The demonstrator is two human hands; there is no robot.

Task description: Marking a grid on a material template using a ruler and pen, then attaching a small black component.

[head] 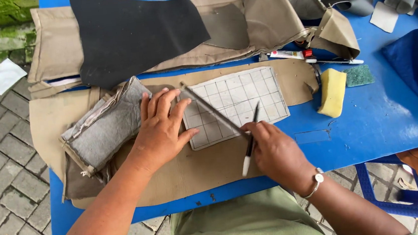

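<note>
on blue table [380, 117] over paving: left hand [162, 129] flat, right hand [272, 149] gripping pen [250, 141].

Blue table [380, 117] — tan fabric [198, 169], yellow sponge [332, 92], green scouring pad [358, 75].

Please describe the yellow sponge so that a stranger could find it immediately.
On the blue table, look right of the gridded pattern piece. The yellow sponge lies there, a thick upright block. Its neighbour, the green scouring pad, is thin and flat.
</note>
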